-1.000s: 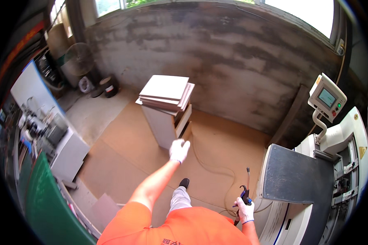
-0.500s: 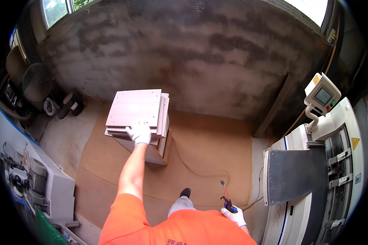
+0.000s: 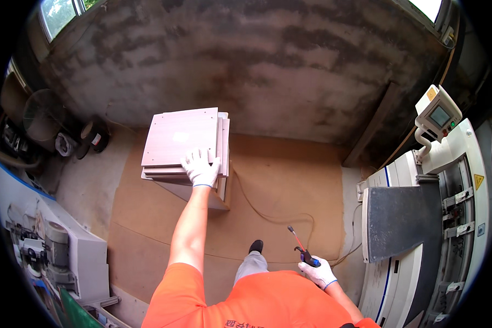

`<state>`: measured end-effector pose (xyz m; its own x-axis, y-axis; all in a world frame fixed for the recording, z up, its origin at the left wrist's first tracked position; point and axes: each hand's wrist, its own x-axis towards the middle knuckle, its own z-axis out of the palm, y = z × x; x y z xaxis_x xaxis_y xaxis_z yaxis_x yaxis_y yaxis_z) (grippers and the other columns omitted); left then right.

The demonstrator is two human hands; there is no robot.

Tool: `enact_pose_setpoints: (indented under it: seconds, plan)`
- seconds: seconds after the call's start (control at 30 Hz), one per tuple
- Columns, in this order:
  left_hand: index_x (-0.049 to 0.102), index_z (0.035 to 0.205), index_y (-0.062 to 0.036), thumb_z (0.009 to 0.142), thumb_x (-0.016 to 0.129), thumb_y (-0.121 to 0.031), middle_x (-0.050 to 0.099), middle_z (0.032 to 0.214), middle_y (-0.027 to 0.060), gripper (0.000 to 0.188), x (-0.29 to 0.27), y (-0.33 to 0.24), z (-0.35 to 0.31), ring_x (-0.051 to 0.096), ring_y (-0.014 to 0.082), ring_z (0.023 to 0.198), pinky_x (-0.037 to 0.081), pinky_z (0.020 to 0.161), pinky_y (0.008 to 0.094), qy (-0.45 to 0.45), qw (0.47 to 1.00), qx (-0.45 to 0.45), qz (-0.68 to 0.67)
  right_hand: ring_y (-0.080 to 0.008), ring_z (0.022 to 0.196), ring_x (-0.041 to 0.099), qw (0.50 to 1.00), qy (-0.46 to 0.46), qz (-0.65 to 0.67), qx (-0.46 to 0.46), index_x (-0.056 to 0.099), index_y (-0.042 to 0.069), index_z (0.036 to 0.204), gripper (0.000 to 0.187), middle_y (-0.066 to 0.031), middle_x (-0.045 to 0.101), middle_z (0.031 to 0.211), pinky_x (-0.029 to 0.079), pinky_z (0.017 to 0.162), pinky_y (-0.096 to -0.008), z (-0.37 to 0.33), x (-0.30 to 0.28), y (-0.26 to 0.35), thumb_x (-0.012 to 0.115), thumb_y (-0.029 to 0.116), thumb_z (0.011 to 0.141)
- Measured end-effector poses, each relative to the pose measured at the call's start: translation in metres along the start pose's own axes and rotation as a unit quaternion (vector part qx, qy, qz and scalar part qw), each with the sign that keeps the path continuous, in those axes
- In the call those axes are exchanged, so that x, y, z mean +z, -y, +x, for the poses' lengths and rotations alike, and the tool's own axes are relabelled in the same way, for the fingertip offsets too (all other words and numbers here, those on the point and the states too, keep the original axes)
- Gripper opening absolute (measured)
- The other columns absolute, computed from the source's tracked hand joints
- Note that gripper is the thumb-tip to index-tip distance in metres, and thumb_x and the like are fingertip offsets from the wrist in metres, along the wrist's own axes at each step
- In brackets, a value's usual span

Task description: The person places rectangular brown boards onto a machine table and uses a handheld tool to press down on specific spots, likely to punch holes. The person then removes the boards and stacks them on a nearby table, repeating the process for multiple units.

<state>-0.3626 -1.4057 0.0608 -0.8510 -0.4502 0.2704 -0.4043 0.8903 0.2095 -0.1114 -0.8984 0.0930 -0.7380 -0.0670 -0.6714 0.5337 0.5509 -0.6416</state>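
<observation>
A stack of pale pinkish wooden panels (image 3: 177,136) with small drilled holes stands ahead of me, slightly left. Beneath it is a wooden support (image 3: 195,192), partly hidden by the panels. My left hand (image 3: 201,168), in a white glove, rests with fingers spread on the near edge of the top panel. Down at the right, my gloved right hand (image 3: 321,273) grips an air blow gun (image 3: 308,257) by its black and blue body. The gun's thin red nozzle tube points up and away from me.
Brown sheeting (image 3: 279,180) covers the floor, crossed by a thin hose (image 3: 257,212). A white machine with a dark table (image 3: 402,221) and a control screen (image 3: 439,116) stands at right. Another machine (image 3: 85,257) is at left. A dark bucket (image 3: 97,136) sits by the far wall (image 3: 246,71).
My left hand has shifted right along the panel's near edge, its fingers spread wider. My right hand still holds the blow gun. The whole view has shifted slightly.
</observation>
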Motion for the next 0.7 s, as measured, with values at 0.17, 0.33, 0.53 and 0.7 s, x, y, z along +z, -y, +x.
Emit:
enact_pose_setpoints:
  seconds: [0.17, 0.33, 0.53, 0.7]
  plan:
    - [0.076, 0.135, -0.0122, 0.095, 0.073, -0.047, 0.061, 0.158, 0.0122, 0.053, 0.018, 0.094, -0.032, 0.047, 0.0357, 0.153, 0.028, 0.127, 0.0665, -0.105, 0.993, 0.056, 0.005, -0.0226, 0.095, 0.075, 1.000, -0.023, 0.004, 0.020, 0.080, 0.010, 0.120, 0.045, -0.0099, 0.081, 0.101, 0.058, 0.092, -0.0368, -0.011, 0.002, 0.003, 0.079, 0.046, 0.093]
    - [0.072, 0.132, 0.0010, 0.099, 0.080, -0.042, 0.071, 0.138, 0.0216, 0.055, -0.006, 0.101, -0.014, 0.066, 0.0395, 0.129, 0.053, 0.113, 0.0478, -0.069, 0.929, -0.284, -0.229, -0.0217, 0.095, 0.075, 0.992, -0.076, 0.025, 0.097, 0.079, 0.007, 0.119, 0.045, -0.0097, 0.081, 0.103, 0.058, 0.092, -0.0367, -0.032, 0.004, -0.021, 0.079, 0.044, 0.093]
    - [0.073, 0.112, -0.0102, 0.109, 0.072, -0.034, 0.077, 0.091, 0.0084, 0.024, 0.023, 0.137, -0.041, 0.073, 0.0250, 0.071, 0.059, 0.057, 0.0398, 0.089, 0.624, -0.401, -0.665, -0.0219, 0.097, 0.076, 0.996, -0.056, 0.040, 0.064, 0.080, 0.006, 0.120, 0.043, -0.0109, 0.081, 0.103, 0.058, 0.093, -0.0366, -0.048, -0.020, -0.020, 0.081, 0.038, 0.093]
    - [0.072, 0.124, -0.0126, 0.097, 0.079, -0.027, 0.077, 0.104, 0.0095, 0.032, 0.002, 0.010, -0.197, 0.075, 0.0335, 0.091, 0.065, 0.081, 0.0518, 0.209, 0.373, -0.384, -0.818, -0.0196, 0.095, 0.074, 0.988, -0.135, 0.061, 0.042, 0.079, 0.003, 0.120, 0.043, -0.0083, 0.081, 0.103, 0.058, 0.091, -0.0361, -0.078, -0.044, -0.075, 0.085, 0.035, 0.092]
